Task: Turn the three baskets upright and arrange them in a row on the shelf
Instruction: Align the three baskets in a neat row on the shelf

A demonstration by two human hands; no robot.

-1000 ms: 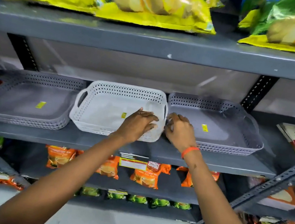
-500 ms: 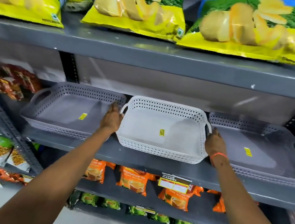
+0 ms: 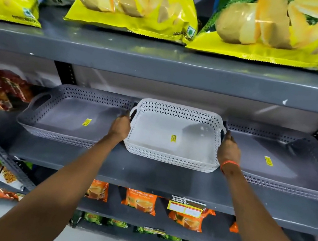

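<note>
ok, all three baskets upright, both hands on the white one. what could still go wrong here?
1. The left hand sits in the narrow gap against the left grey basket; nudging the white basket sideways could shove that neighbour out of line.
2. The right hand is likewise wedged beside the right grey basket, so pulling out may drag it.
3. The white basket's front edge sits slightly forward of the left one; the row may end uneven.

White basket (image 3: 174,136) upright between two grey baskets (image 3: 74,116) (image 3: 286,164), seemingly touching, on shelf (image 3: 144,173).
</note>
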